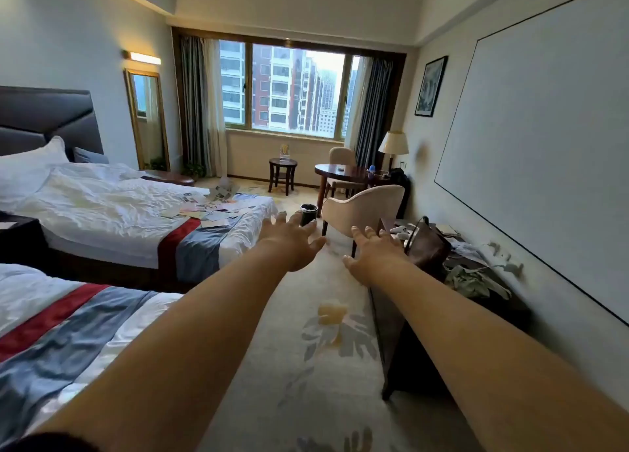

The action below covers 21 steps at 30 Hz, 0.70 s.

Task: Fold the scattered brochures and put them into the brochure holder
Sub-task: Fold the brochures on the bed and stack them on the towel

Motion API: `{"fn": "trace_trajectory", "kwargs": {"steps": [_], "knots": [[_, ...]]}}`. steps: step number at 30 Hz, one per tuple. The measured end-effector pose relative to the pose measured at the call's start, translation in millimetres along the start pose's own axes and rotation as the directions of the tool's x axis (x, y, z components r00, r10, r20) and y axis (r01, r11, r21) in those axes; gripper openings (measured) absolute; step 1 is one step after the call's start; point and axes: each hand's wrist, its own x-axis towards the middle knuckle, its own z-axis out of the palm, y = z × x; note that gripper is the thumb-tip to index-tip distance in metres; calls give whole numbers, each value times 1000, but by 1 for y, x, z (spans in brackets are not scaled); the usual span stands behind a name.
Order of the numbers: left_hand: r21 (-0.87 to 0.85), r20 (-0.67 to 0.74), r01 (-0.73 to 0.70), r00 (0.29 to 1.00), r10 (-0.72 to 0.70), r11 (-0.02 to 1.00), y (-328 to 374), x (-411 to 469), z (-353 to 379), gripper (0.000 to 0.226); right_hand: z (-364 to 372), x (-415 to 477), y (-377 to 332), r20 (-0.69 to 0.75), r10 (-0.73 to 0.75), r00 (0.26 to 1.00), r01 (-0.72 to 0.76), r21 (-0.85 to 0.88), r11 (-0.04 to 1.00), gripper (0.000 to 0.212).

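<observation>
Several brochures [211, 210] lie scattered on the far bed's foot end, some more at the bed's far corner. A clear brochure holder [284, 153] with a yellowish sheet in it stands on the small round side table [282, 162] under the window. My left hand [292, 240] and my right hand [373, 251] are both stretched out ahead of me at arm's length, palms down, fingers spread, holding nothing. Both hands hover over the carpet aisle, well short of the brochures and far from the holder.
Two beds line the left; the near bed [51, 329] is beside me. A dark desk [442, 281] with a brown bag and clutter runs along the right wall. A beige armchair [364, 210], a black bin [309, 213] and a round table [340, 174] stand ahead.
</observation>
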Motion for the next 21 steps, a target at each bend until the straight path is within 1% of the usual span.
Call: {"fn": "trace_trajectory", "kwargs": {"steps": [2,5,8,12,14,17,21], "knots": [[30,11,-6,1000,6,1000,-12,34,6,67,7,32,-5,22,-12,1000,13,-21,1000,77],[97,21,-62,998,60,993,-35,104,17,60,16,94,-12,56,6,998,-2,-73,997,78],[135,55,-97,994,90,986,-53,170,24,61,22,157,-18,94,22,995,-14,-88,996,77],[171,45,-99,995,92,980,-75,255,24,63,23,240,-19,65,43,997,-40,-44,998,73],[152,46,-102,994,96,983,-83,297,28,63,28,280,-15,72,67,995,-65,-33,997,74],[132,91,-116,990,105,984,-88,351,45,62,39,337,-2,94,110,989,-106,-53,993,72],[98,98,-122,989,112,988,-92,439,70,63,55,425,17,113,119,986,-115,-46,992,70]]}}
